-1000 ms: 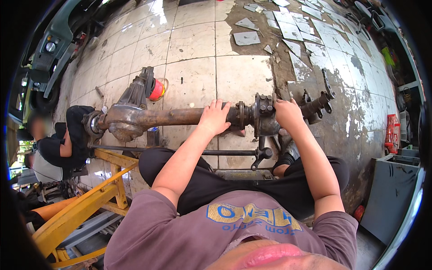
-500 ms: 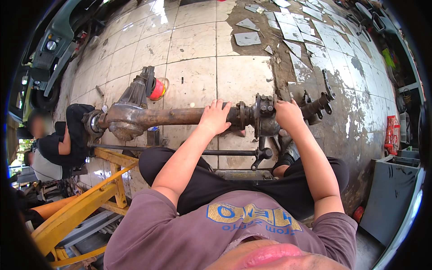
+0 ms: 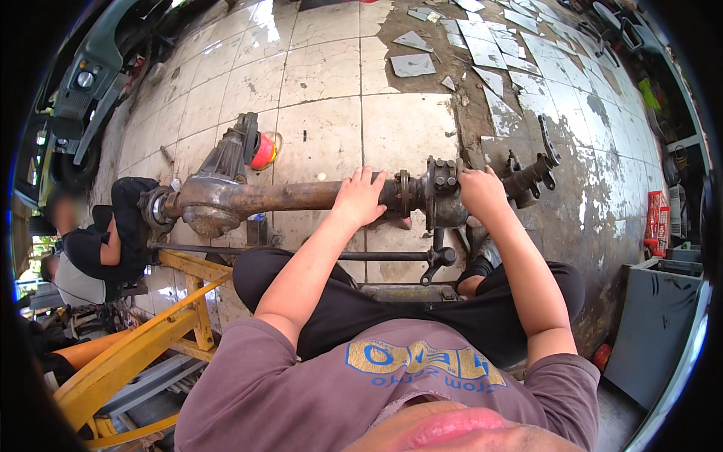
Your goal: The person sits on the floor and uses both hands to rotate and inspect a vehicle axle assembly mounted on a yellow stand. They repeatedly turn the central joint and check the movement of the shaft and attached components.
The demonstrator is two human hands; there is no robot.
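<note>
Workshop floor (image 3: 324,71): pale square tiles, stained and worn at right. Nearest, 1 axle assembly (image 3: 301,196) lies crosswise before the bent legs (image 3: 553,294). Left hand (image 3: 360,197) rests on its tube, fingers spread; right hand (image 3: 482,190) curled at the flanged end, cannot tell whether gripping. Yellow frame (image 3: 154,331) at left, grey cabinet (image 3: 655,331) at right. Beyond the axle: 1 red can (image 3: 262,152), then broken tile pieces (image 3: 413,65).
</note>
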